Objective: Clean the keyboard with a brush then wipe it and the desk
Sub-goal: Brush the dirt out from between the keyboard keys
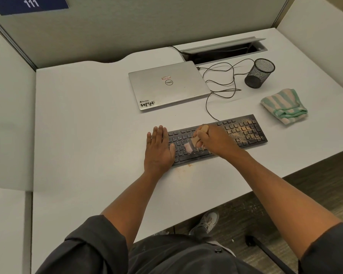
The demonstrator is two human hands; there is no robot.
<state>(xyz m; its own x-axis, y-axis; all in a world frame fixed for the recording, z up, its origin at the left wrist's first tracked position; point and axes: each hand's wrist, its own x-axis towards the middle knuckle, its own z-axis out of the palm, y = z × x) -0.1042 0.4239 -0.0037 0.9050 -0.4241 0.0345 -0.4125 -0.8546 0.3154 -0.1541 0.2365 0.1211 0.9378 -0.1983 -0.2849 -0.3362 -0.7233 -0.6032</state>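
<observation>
My right hand [212, 138] curls round a wooden brush [196, 142], pale bristles on the middle keys of the flat black keyboard [244, 131]. Left hand [158, 147] flat, fingers straight, pressing its left end. Sandy grit speckles the right-hand keys; striped folded cloth [284, 105] lies near on the white desk [87, 125].

Left hand [159, 147] — flat, palm down, fingers straight and together, forearm extended forward. Right hand [212, 138] — fingers curled in a grip, forearm reaching in from the right; sleeves rolled above both elbows.

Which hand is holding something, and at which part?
The right hand grips the brush by its wooden handle. The left hand holds nothing; it lies flat on the keyboard.
</observation>
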